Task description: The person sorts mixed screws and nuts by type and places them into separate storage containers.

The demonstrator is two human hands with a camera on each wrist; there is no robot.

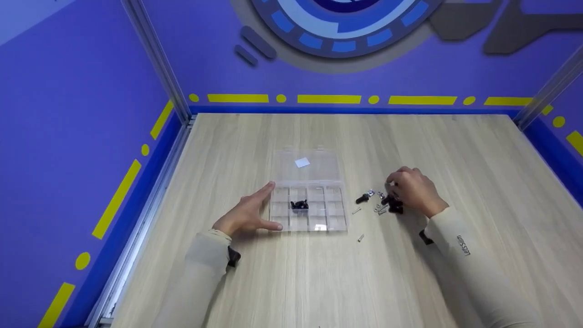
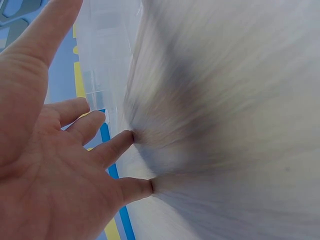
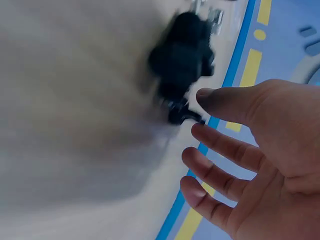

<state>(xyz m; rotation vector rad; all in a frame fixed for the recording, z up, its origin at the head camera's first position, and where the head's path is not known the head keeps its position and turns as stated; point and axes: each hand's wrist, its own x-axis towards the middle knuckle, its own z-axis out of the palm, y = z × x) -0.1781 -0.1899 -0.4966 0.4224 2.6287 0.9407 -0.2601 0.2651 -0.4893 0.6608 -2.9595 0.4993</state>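
A clear plastic compartment box (image 1: 317, 218) lies on the table with its lid (image 1: 314, 168) folded back. Small black parts (image 1: 299, 205) fill one of its compartments. My left hand (image 1: 246, 212) spreads around the box's left side, thumb by the front edge and index finger at the hinge corner. To the right, my right hand (image 1: 415, 189) is over a pile of black parts (image 3: 180, 55). In the right wrist view, its thumb and index finger stand slightly apart beside a small curved black piece (image 3: 181, 113); the other fingers are loosely bent.
Small metal screws (image 1: 381, 209) and a black piece (image 1: 362, 198) lie left of the pile. Two loose metal pins, one (image 1: 356, 210) beside the box and another (image 1: 360, 238) nearer the front, are on the wooden table (image 1: 291, 282). A white label (image 1: 302, 162) shows on the lid.
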